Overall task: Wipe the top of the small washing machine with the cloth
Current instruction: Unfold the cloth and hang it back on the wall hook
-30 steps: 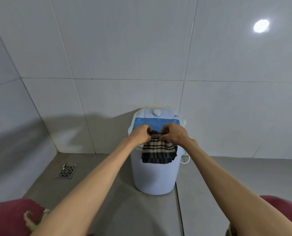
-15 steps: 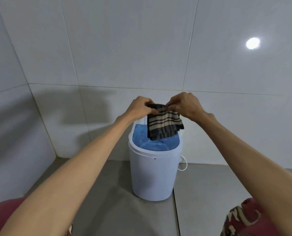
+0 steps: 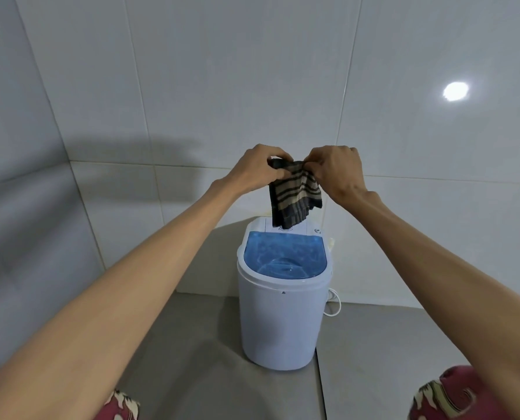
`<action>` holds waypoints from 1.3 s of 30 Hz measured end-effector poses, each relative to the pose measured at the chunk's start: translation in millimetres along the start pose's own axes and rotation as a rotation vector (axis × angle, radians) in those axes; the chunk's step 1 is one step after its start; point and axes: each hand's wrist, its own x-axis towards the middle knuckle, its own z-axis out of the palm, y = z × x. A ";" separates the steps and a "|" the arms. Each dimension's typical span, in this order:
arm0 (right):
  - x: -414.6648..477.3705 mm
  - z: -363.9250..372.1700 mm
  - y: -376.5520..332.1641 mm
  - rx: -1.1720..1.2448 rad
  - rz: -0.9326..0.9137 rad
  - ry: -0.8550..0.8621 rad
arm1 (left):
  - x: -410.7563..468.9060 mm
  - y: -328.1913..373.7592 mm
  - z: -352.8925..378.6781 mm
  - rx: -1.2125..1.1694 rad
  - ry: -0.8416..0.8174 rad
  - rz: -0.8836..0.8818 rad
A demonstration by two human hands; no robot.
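Head view: both arms are stretched out in front, and the cloth (image 3: 295, 195) hangs in the air between the hands. The left hand (image 3: 257, 168) pinches the cloth's top left corner, fingers curled tight around the fabric. The right hand (image 3: 337, 171) grips the top right corner the same way, knuckles up. It's a dark cloth with tan stripes, folded or bunched, drooping straight down from the two grips.

Below it stands the washer (image 3: 283, 316), a small white tub on the grey floor (image 3: 192, 344). The cloth's lower edge dangles just above the washer's back end, over the white control panel (image 3: 304, 230); whether it touches the panel, I can't tell. The blue see-through lid (image 3: 284, 257) lies shut on top of the washer, nearer the person than the cloth, fully uncovered. A white cord (image 3: 334, 304) loops out at the washer's right side, against the floor.

Behind the washer rise the white wall tiles (image 3: 252, 86), with a bright light spot (image 3: 455, 91) reflected up and to the right. Nearer than the washer, at the bottom corners, bits of red patterned fabric (image 3: 452, 395) peek in, left and right.
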 end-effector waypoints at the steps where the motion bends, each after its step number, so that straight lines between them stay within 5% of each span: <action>1: 1.3 -1.8 -0.4 0.053 0.011 -0.005 | 1.1 1.2 -2.2 -0.047 -0.016 -0.024; 6: 2.8 -4.9 0.6 0.190 0.057 -0.036 | 4.4 7.0 -12.6 -0.178 -0.111 -0.124; 19: 7.1 -4.3 -4.0 0.603 0.186 -0.529 | 9.6 1.5 -4.6 0.089 0.120 -0.080; 25: 9.4 -5.0 -12.7 0.767 0.261 -0.733 | 18.0 -5.4 -6.5 -0.058 0.184 -0.187; 32: 8.9 3.3 -5.4 0.650 0.238 -0.457 | 14.5 -4.9 -19.0 -0.154 0.051 -0.201; 39: 14.4 2.9 6.7 0.360 0.137 -0.412 | 13.8 -22.7 -23.4 0.180 -0.066 -0.188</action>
